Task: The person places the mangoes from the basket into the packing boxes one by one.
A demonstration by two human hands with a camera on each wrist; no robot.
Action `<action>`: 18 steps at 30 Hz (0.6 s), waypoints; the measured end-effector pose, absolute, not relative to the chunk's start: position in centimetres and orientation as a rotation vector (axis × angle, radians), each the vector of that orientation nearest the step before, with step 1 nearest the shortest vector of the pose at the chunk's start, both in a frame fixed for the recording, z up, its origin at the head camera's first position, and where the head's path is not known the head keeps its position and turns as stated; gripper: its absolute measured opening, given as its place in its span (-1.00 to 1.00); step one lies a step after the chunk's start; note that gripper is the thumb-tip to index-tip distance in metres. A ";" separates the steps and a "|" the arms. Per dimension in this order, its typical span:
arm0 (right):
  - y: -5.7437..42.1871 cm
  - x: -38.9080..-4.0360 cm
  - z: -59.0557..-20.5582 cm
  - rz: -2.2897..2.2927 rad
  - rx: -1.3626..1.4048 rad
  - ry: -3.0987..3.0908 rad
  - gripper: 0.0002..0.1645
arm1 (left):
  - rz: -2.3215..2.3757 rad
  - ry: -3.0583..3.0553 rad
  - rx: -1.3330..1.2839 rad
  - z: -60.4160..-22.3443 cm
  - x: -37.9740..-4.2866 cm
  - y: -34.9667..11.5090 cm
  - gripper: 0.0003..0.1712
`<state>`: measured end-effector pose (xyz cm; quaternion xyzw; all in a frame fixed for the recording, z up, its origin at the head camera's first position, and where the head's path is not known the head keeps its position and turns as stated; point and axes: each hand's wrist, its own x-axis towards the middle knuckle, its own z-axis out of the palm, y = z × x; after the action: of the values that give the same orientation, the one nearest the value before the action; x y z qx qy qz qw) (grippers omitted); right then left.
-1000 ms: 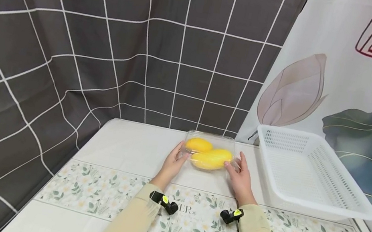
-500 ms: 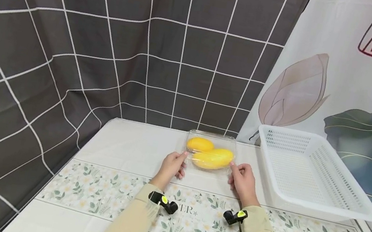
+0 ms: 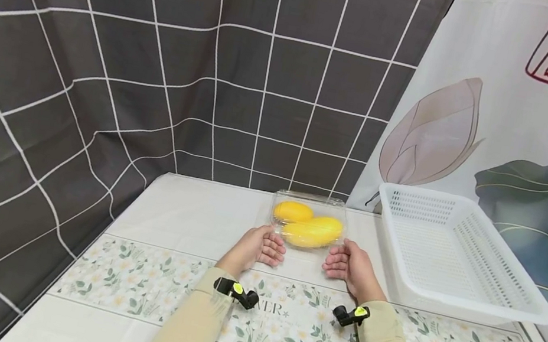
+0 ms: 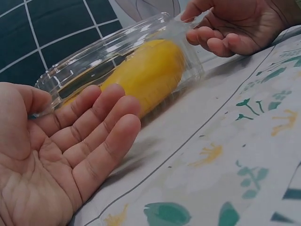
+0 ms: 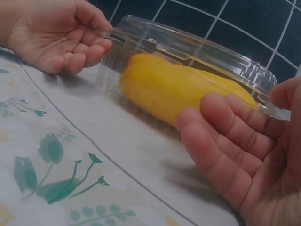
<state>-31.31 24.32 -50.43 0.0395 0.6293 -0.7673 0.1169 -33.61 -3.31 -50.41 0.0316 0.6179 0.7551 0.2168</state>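
Observation:
A clear plastic clamshell box (image 3: 310,199) sits near the table's back edge, holding two yellow, mango-like fruits. The longer fruit (image 3: 312,232) lies in front and the smaller fruit (image 3: 293,212) behind it on the left. At the box's near left corner, my left hand (image 3: 259,246) pinches the rim between thumb and index finger. My right hand (image 3: 352,267) does likewise at the near right corner. The other fingers of both hands are loosely bent below the rim, palms facing inward, as both wrist views show. The rim (image 5: 277,112) runs under the right thumb.
A white perforated plastic basket (image 3: 489,308) stands to the right of the box. Behind the table hangs a dark gridded curtain (image 3: 287,119), with a leaf-patterned cloth (image 3: 430,136) at the right. A floral strip (image 3: 291,335) crosses the white tablecloth.
Both hands have slid from the sides of the box toward me to its near corners. Their lower fingers have turned inward. The box and fruits stay about where they were.

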 end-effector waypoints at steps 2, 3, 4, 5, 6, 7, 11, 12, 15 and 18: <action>24.2 -31.4 -50.5 -2.262 0.121 1.827 -0.46 | 2.104 1.691 0.094 -50.4 -33.6 -3.3 -0.46; 24.1 -31.4 -50.5 -2.270 0.131 1.828 -0.48 | 2.110 1.685 0.094 -50.4 -33.6 -3.2 -0.48; 24.0 -31.4 -50.5 -2.277 0.144 1.830 -0.50 | 2.119 1.679 0.092 -50.4 -33.6 -3.2 -0.49; 23.9 -31.4 -50.5 -2.286 0.160 1.835 -0.51 | 2.128 1.674 0.086 -50.4 -33.6 -3.2 -0.50; 23.8 -31.4 -50.5 -2.292 0.173 1.841 -0.52 | 2.140 1.670 0.081 -50.4 -33.5 -3.1 -0.51; 23.8 -31.3 -50.5 -2.298 0.187 1.846 -0.53 | 2.152 1.672 0.080 -50.4 -33.5 -3.0 -0.51; 23.5 -31.2 -50.3 -2.317 0.221 1.870 -0.55 | 2.201 1.683 0.046 -50.2 -33.3 -2.6 -0.55; 23.4 -31.2 -50.3 -2.319 0.222 1.875 -0.55 | 2.213 1.687 0.038 -50.2 -33.3 -2.5 -0.55; 23.2 -31.2 -50.1 -2.330 0.236 1.890 -0.57 | 2.243 1.697 -0.001 -50.1 -33.4 -2.3 -0.55; 23.0 -31.2 -50.1 -2.329 0.240 1.903 -0.58 | 2.269 1.707 -0.033 -50.2 -33.4 -2.1 -0.54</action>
<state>-31.22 23.05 -50.07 0.0794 0.6296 -0.7704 0.0624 -33.41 -2.12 -50.16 -0.0113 0.5944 0.7899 0.1503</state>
